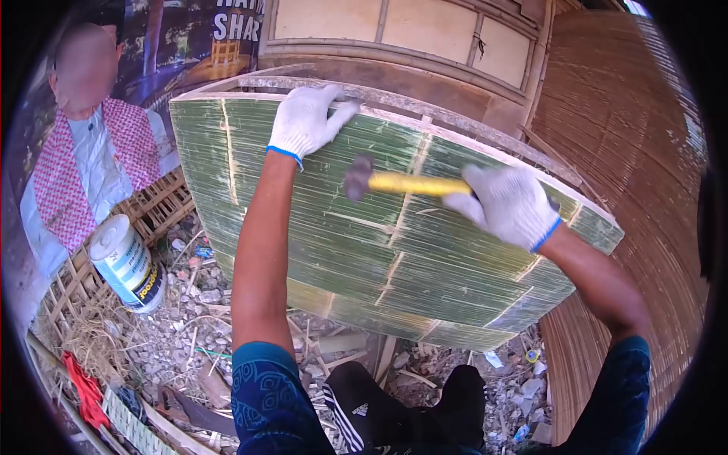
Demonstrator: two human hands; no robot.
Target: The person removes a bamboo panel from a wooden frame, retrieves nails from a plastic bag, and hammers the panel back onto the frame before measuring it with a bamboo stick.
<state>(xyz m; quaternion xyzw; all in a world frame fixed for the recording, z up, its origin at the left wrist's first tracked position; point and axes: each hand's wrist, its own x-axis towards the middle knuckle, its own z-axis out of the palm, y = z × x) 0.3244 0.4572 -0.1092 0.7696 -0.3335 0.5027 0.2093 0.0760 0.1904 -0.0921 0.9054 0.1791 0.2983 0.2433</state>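
A large panel of green split-bamboo strips [326, 243] stands tilted before me, with a pale wooden strip [394, 116] along its top edge. My left hand [307, 121], in a white knit glove with a blue cuff, grips that top edge, thumb in front; some fingertips are hidden beyond it. My right hand [512, 203], gloved the same way, is closed round the yellow handle [421, 184] of a hammer. The hammer's dark metal head [359, 178] points left, over the panel's upper middle and below the left hand.
A white paint bucket [127, 264] stands at left, by a bamboo lattice [163, 203] and a printed banner [186, 45]. Rubble and bamboo scraps [201, 303] cover the ground. A red cloth [83, 387] lies lower left. A woven brown wall [614, 114] rises at right.
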